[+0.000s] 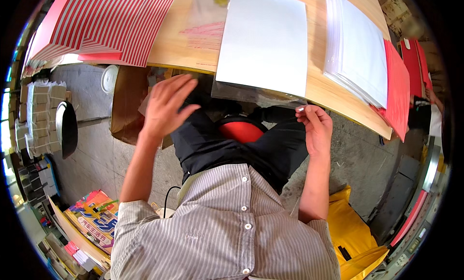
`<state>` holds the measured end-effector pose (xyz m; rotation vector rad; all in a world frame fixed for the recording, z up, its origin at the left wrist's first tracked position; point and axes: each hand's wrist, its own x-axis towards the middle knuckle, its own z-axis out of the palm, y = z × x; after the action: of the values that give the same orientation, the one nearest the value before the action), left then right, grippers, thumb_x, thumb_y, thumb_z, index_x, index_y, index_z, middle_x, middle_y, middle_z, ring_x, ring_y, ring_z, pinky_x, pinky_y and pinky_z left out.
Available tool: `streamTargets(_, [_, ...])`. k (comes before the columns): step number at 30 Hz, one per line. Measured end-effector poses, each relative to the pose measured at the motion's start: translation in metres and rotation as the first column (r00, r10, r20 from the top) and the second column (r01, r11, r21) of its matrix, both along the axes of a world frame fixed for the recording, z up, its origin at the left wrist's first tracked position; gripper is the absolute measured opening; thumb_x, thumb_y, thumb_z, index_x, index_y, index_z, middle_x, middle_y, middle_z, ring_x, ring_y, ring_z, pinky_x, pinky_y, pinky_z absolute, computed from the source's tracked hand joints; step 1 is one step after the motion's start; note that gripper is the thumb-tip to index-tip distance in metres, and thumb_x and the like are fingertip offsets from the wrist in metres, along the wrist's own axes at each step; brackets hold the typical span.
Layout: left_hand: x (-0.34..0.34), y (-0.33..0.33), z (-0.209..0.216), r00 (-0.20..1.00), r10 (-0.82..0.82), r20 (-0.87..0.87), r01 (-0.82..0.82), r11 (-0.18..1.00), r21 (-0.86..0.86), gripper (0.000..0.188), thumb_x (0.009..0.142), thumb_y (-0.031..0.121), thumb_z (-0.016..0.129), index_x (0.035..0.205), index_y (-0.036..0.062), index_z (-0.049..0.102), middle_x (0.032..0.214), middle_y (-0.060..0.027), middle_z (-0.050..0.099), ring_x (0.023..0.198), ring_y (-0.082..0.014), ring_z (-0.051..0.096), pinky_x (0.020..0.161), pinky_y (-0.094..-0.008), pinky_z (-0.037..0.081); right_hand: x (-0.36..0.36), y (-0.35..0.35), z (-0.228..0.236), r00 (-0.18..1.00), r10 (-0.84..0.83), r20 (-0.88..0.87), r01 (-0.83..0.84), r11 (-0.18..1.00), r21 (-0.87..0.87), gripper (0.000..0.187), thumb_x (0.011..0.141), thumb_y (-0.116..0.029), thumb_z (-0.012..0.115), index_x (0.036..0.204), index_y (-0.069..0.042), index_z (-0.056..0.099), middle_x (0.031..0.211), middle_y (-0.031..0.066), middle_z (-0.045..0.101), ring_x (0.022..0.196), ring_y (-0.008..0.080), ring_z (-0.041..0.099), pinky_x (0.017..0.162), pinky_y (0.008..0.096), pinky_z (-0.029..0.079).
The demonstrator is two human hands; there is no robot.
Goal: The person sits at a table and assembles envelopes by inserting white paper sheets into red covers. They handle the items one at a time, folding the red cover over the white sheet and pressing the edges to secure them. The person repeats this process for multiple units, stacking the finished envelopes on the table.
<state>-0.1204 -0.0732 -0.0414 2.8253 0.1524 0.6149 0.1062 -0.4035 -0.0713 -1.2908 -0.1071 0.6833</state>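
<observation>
A tiny white bit (301, 109) was pinched by the right hand's (316, 130) fingertips, near a smooth, four-cornered white sheet (263, 43) laid on the wood-grain table (316, 53). The left hand's (166, 103) thumb was spread from its fingers.

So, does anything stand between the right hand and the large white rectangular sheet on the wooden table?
Nothing visible does: the right hand, pinching a small white piece, is near the lower right corner of the white sheet.
</observation>
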Motion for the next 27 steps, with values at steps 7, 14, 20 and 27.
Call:
streamTargets(7, [0.072, -0.029, -0.009, 0.976, -0.182, 0.118, 0.169, 0.979, 0.111, 0.025, 0.079, 0.013, 0.077, 0.103, 0.0105, 0.071, 0.125, -0.0056, 0.066, 0.123, -0.0267, 0.059, 0.102, -0.0419, 0.047, 0.001, -0.008, 0.007, 0.865, 0.040, 0.499, 0.178, 0.907, -0.382, 0.024, 0.092, -0.021, 0.074, 0.102, 0.000, 0.071, 0.105, 0.0115, 0.074, 0.095, 0.0224, 0.068, 0.085, 0.0332, 0.052])
streamTargets(14, [0.084, -0.030, -0.009, 0.977, -0.142, 0.158, 0.159, 0.982, -0.100, 0.013, 0.079, 0.005, 0.077, 0.092, 0.0054, 0.073, 0.105, -0.0065, 0.074, 0.108, -0.0258, 0.067, 0.094, -0.0389, 0.052, 0.018, 0.015, 0.027, 0.140, 0.403, 0.905, 0.246, 0.871, -0.426, 0.046, 0.073, -0.019, 0.086, 0.113, -0.004, 0.070, 0.121, 0.0075, 0.068, 0.119, 0.0305, 0.060, 0.101, 0.0414, 0.044])
streamTargets(20, [0.086, -0.032, -0.003, 0.995, -0.006, 0.101, 0.036, 0.956, -0.291, 0.012, 0.082, 0.003, 0.076, 0.094, 0.0037, 0.075, 0.095, -0.0084, 0.073, 0.093, -0.0261, 0.068, 0.085, -0.0346, 0.054, 0.036, 0.036, 0.012, 0.483, 0.220, 0.848, 0.123, 0.941, -0.314, 0.014, 0.079, -0.005, 0.079, 0.090, -0.002, 0.073, 0.098, 0.0100, 0.071, 0.094, 0.0289, 0.063, 0.084, 0.0385, 0.050])
streamTargets(27, [0.091, -0.031, 0.000, 0.994, 0.104, -0.016, -0.100, 0.886, -0.453, 0.010, 0.086, 0.007, 0.076, 0.095, 0.0022, 0.074, 0.091, -0.0078, 0.072, 0.082, -0.0189, 0.065, 0.078, -0.0294, 0.052, 0.038, 0.041, 0.024, 0.643, 0.224, 0.732, 0.068, 0.936, -0.346, 0.008, 0.083, -0.003, 0.076, 0.089, 0.000, 0.071, 0.092, 0.0086, 0.068, 0.087, 0.0221, 0.061, 0.071, 0.0311, 0.052])
